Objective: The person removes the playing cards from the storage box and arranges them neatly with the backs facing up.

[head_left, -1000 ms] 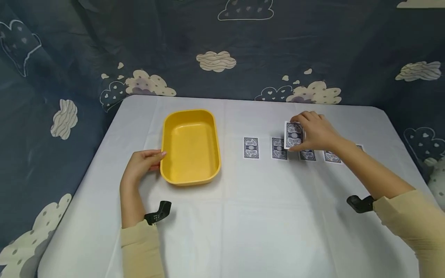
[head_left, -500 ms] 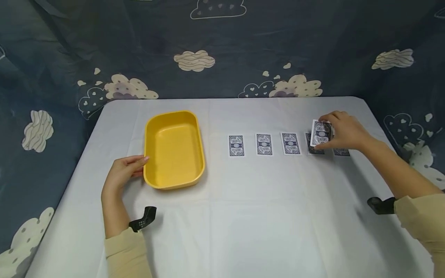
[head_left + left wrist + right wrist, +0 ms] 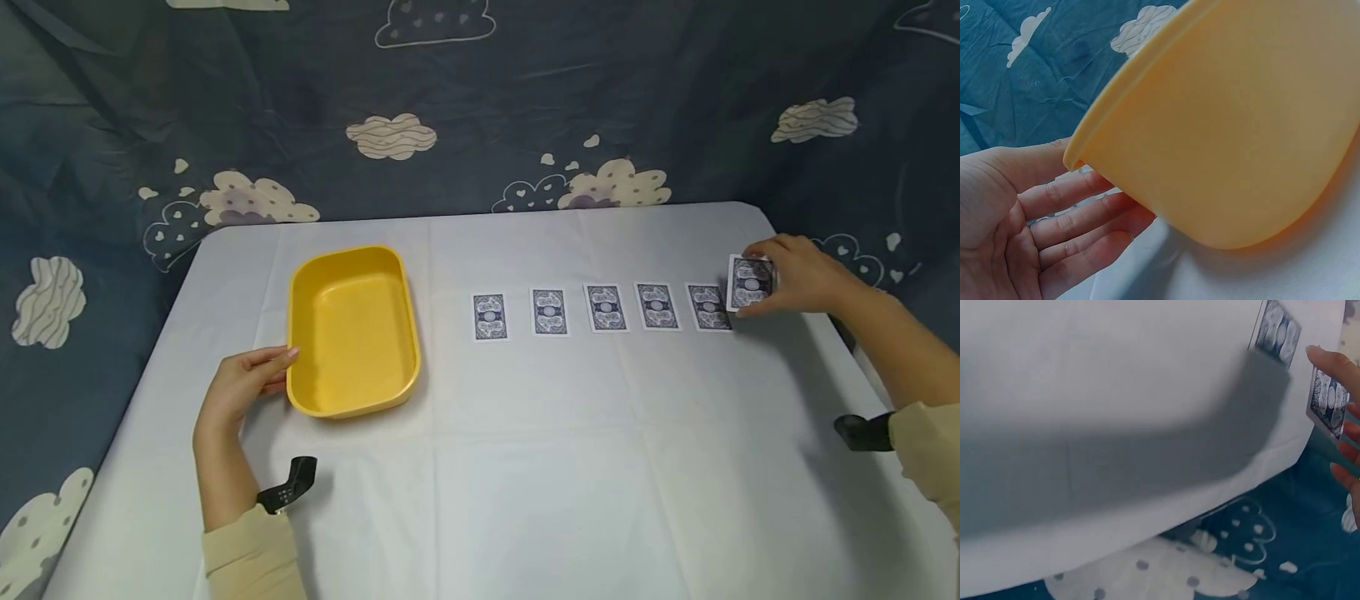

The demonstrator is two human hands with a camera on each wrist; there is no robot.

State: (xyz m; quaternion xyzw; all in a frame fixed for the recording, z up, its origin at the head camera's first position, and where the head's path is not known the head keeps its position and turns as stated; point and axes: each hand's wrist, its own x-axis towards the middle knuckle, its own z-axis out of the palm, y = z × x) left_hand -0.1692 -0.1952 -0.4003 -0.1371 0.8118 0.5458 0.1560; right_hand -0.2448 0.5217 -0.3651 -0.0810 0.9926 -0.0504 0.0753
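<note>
A yellow plastic tray point(image 3: 352, 342) sits on the left of the white table. My left hand point(image 3: 243, 379) holds its left side, thumb at the rim and fingers against the outside of the wall. In the left wrist view those fingers point(image 3: 1072, 219) reach beneath the rim. At the right, my right hand point(image 3: 806, 275) pinches a playing card point(image 3: 750, 283), patterned back showing, between thumb and fingers. Just left of it lies the last face-down card point(image 3: 708, 307) of a row of several. In the right wrist view the held card point(image 3: 1330, 403) is partly covered by fingers.
The row of cards runs from the first card point(image 3: 491, 317) near the tray toward the right. A white cloth point(image 3: 525, 500) covers the table. Behind hangs a dark curtain point(image 3: 480, 100) with cloud prints.
My right hand has travelled rightward with the held card, from over the middle of the row to past its right end. The left hand keeps hold of the tray; the head view has turned right.
</note>
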